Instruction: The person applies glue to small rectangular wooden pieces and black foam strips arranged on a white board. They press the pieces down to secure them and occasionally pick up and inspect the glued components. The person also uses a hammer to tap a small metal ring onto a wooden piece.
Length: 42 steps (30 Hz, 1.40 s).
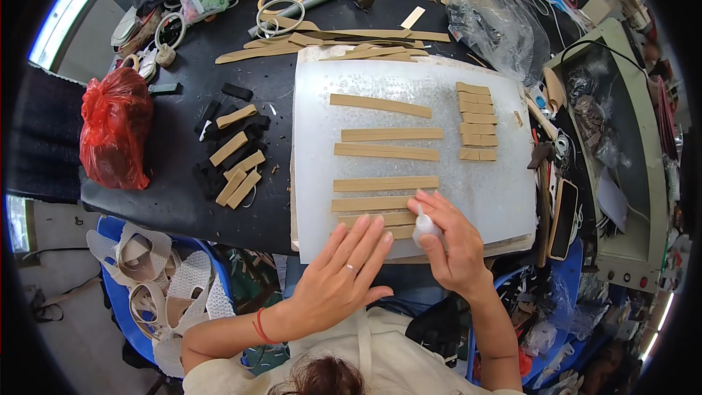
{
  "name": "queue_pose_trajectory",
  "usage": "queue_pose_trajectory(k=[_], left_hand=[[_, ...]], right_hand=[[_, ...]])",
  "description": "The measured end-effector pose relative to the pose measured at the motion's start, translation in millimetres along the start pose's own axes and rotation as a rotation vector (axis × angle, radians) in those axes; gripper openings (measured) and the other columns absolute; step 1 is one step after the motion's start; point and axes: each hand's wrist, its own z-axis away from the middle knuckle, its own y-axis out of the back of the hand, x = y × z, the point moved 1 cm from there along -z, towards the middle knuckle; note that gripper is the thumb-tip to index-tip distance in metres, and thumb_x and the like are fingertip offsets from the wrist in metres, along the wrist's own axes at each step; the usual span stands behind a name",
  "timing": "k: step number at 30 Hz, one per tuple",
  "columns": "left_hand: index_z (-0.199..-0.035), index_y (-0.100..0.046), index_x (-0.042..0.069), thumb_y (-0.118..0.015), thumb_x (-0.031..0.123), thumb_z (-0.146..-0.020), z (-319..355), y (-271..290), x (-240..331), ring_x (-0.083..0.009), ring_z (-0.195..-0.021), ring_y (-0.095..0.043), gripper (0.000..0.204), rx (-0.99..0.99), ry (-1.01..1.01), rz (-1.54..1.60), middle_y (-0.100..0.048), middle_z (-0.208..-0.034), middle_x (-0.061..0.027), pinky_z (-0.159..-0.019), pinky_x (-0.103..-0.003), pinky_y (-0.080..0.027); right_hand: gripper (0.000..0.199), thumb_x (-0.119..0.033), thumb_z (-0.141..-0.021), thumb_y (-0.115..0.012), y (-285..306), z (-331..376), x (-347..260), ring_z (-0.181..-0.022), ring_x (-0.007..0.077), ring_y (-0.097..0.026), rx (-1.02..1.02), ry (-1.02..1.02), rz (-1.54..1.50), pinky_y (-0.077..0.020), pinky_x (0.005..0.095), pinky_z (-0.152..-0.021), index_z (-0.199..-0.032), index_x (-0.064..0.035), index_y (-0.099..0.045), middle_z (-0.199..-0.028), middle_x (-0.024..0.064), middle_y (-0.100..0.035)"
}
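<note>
My right hand (pixel 455 243) grips a small white squeeze bottle (pixel 424 225), its tip pointed down at the tan strips near the front edge of a white translucent mat (pixel 482 190). My left hand (pixel 342 272) lies flat with its fingers spread on the mat's front edge, the fingertips touching the nearest tan strip (pixel 398 232). Several long tan strips (pixel 386 183) lie in rows across the mat. A stack of short tan pieces (pixel 477 121) sits at its right side.
A black table (pixel 175 190) holds short tan and black pieces (pixel 235 164), a red plastic bag (pixel 115 128), tape rolls (pixel 279 7), long tan strips (pixel 336 40) and a clear plastic bag (pixel 497 22). A blue bin (pixel 111 228) with white straps stands lower left. Clutter and a machine (pixel 621 146) lie on the right.
</note>
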Motion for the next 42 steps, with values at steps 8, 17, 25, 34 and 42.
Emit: queue_pose_trajectory(k=[8,17,25,34,42], left_hand=[[-0.134,-0.050,-0.005,-0.070,0.043,-0.082,14.4,-4.4,13.2,-0.0368,-0.132,-0.045,0.073,0.023,0.023,0.118,-0.049,-0.140,-0.0223,-0.108,-0.047,-0.038],[-0.131,-0.053,-0.006,-0.074,0.035,-0.077,12.1,-1.5,6.7,-0.0359,-0.130,-0.048,0.071,0.086,0.077,0.140,-0.051,-0.137,-0.0228,-0.108,-0.045,-0.040],[-0.128,-0.054,-0.006,-0.077,0.032,-0.077,10.4,1.0,0.9,-0.0377,-0.125,-0.051,0.067,0.095,0.061,0.196,-0.054,-0.133,-0.0212,-0.103,-0.046,-0.044],[-0.107,-0.064,-0.004,-0.074,0.015,-0.073,-0.1,13.4,-12.7,-0.0314,-0.106,-0.058,0.040,0.180,0.046,0.249,-0.061,-0.110,-0.0141,-0.088,-0.040,-0.052],[-0.102,-0.066,0.002,-0.062,0.003,-0.068,-18.7,19.0,-28.7,-0.0245,-0.098,-0.056,0.035,0.177,0.057,0.035,-0.060,-0.101,-0.0070,-0.086,-0.038,-0.043]], right_hand=[[0.039,-0.006,-0.074,-0.082,6.7,40.7,-26.0,-0.065,0.0229,-0.061,0.094,-0.254,0.018,-0.0497,0.0305,-0.058,-0.107,-0.0004,-0.064,-0.085,0.0134,-0.068],[0.040,-0.005,-0.067,-0.086,2.6,33.5,-25.7,-0.065,0.0195,-0.059,0.102,-0.232,0.052,-0.0456,0.0279,-0.057,-0.101,-0.0008,-0.067,-0.080,0.0110,-0.067],[0.037,-0.009,-0.068,-0.086,8.2,25.1,-31.3,-0.062,0.0196,-0.060,0.032,-0.274,0.111,-0.0470,0.0284,-0.052,-0.100,-0.0001,-0.068,-0.076,0.0101,-0.066],[0.033,-0.009,-0.071,-0.085,22.8,15.5,-36.5,-0.058,0.0199,-0.058,-0.015,-0.337,0.129,-0.0454,0.0287,-0.050,-0.099,-0.0011,-0.068,-0.073,0.0099,-0.063],[0.030,-0.009,-0.073,-0.083,15.0,3.4,-24.2,-0.057,0.0205,-0.057,0.048,-0.274,0.114,-0.0450,0.0298,-0.050,-0.097,-0.0006,-0.068,-0.072,0.0101,-0.062]])
